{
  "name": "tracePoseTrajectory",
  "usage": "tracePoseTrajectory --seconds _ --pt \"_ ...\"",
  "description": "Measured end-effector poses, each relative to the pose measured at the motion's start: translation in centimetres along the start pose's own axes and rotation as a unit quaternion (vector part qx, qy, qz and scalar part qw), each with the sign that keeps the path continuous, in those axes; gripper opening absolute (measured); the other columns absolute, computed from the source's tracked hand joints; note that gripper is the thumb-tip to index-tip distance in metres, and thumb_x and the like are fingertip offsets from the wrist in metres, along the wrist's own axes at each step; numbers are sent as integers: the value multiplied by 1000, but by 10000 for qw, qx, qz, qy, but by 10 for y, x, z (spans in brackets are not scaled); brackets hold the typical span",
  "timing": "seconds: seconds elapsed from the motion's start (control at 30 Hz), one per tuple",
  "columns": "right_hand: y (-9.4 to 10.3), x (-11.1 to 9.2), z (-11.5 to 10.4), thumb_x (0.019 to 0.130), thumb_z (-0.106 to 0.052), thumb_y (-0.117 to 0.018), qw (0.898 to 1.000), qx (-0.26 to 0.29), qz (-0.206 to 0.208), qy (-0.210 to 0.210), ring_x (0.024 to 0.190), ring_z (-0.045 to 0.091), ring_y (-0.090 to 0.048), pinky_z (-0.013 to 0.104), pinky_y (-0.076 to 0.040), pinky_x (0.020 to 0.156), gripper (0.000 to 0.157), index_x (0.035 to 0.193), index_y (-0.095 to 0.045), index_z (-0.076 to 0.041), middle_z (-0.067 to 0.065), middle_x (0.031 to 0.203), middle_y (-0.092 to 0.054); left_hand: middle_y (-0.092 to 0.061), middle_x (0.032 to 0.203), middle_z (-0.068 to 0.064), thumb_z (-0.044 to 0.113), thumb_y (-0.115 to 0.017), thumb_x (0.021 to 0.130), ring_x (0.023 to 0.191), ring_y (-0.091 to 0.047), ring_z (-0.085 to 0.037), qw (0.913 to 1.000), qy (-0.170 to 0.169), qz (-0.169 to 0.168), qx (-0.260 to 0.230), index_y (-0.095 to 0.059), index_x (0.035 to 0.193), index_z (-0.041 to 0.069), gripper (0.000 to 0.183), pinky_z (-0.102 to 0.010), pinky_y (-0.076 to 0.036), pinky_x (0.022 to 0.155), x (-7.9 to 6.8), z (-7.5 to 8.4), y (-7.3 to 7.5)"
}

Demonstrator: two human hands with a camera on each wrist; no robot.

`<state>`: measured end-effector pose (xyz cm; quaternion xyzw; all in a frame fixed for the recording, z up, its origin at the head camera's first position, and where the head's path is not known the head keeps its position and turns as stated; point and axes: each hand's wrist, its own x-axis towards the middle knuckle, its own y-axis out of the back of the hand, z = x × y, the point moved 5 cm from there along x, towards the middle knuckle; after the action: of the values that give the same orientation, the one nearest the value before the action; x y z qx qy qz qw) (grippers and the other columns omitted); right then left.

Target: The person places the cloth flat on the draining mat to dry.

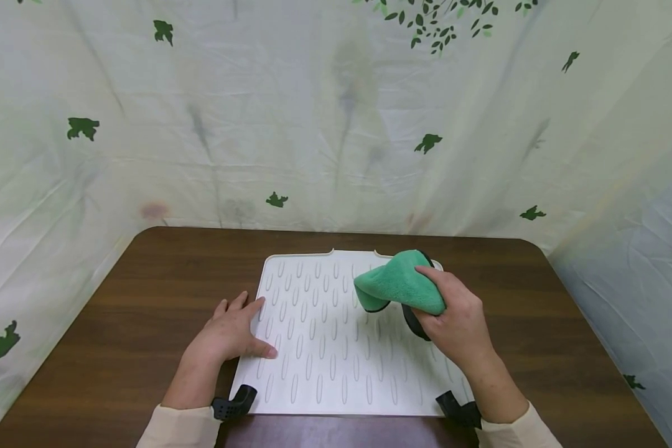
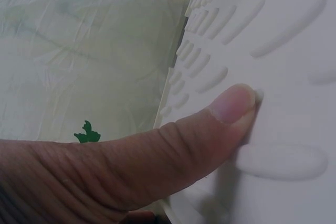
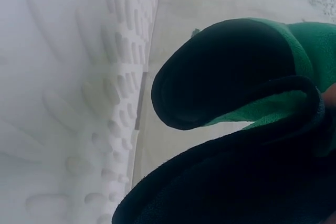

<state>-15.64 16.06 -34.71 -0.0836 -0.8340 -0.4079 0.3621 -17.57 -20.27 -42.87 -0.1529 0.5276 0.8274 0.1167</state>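
Note:
A white ridged mat [image 1: 325,348] with rows of raised oval bumps lies on the brown table. My left hand [image 1: 226,333] rests at its left edge with fingers spread, the thumb reaching onto the surface. In the left wrist view the thumb [image 2: 184,135] lies straight beside a raised bump. My right hand [image 1: 456,317] grips a green cloth [image 1: 400,283] with a dark underside, held over the upper right of the mat. The cloth's folded dark layers [image 3: 226,77] fill much of the right wrist view.
The wooden table [image 1: 129,348] has rounded far corners. Behind it hangs a pale curtain [image 1: 291,124] with green leaf prints, which continues down both sides. Two small notched tabs stand on the mat's far edge. Dark straps [image 1: 234,403] circle both wrists.

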Motion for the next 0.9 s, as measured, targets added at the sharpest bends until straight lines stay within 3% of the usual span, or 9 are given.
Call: tracePoseTrajectory --seconds 0.9 --pt "-9 -5 -9 69 1 -89 9993 51 -146 340 101 33 -72 55 -61 84 60 124 -67 -8 13 114 -73 -14 168 -28 48 -95 64 151 -6 -61 10000 1 -45 10 -34 160 12 119 -80 -25 110 -1 1 0"
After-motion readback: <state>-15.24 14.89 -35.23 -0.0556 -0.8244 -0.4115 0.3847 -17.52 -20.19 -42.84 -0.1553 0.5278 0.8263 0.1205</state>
